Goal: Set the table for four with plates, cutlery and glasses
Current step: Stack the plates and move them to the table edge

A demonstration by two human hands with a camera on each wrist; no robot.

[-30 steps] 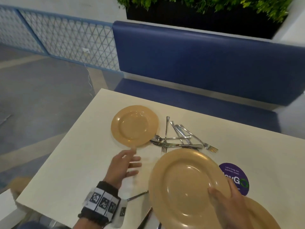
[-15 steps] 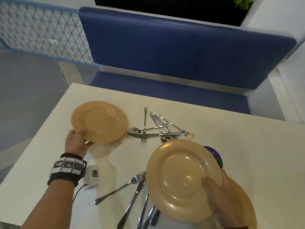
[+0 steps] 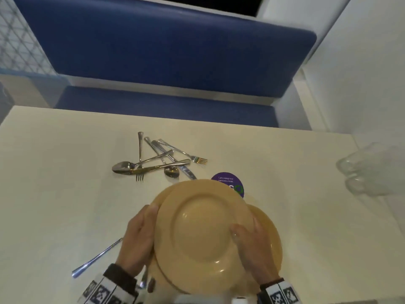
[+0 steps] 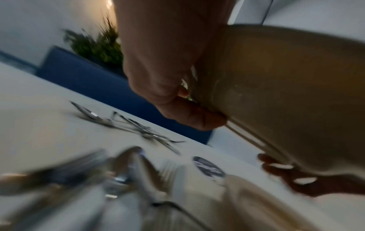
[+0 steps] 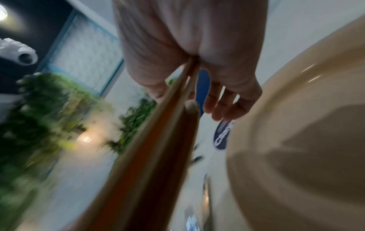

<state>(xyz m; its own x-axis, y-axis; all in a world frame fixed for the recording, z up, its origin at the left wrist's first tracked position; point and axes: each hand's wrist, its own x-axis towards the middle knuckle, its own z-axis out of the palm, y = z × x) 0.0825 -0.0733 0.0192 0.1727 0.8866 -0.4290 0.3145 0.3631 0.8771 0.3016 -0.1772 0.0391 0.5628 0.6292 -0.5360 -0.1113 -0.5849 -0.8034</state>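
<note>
Two tan plates are stacked and held over the near middle of the cream table [image 3: 65, 194]. The top plate [image 3: 203, 233] sits on a lower plate [image 3: 158, 199], whose rim shows at the left. My left hand [image 3: 141, 234] grips the stack's left edge, thumb on the rim, and the left wrist view shows that hand [image 4: 177, 96] curled round both rims. My right hand [image 3: 249, 244] grips the right edge, thumb on top. A third plate [image 3: 272, 242] lies on the table under my right hand. A loose cutlery pile [image 3: 157, 161] lies beyond the plates.
More cutlery [image 3: 96, 260] lies near the table's front edge, partly under my left hand. Clear glasses [image 3: 368, 172] stand blurred at the far right. A purple round sticker [image 3: 230, 183] is just behind the plates. A blue bench [image 3: 166, 62] runs along the far side.
My left hand lifted the far-left plate and brought it right, under the plate my right hand held. Both hands now hold the two plates together. The view has swung right.
</note>
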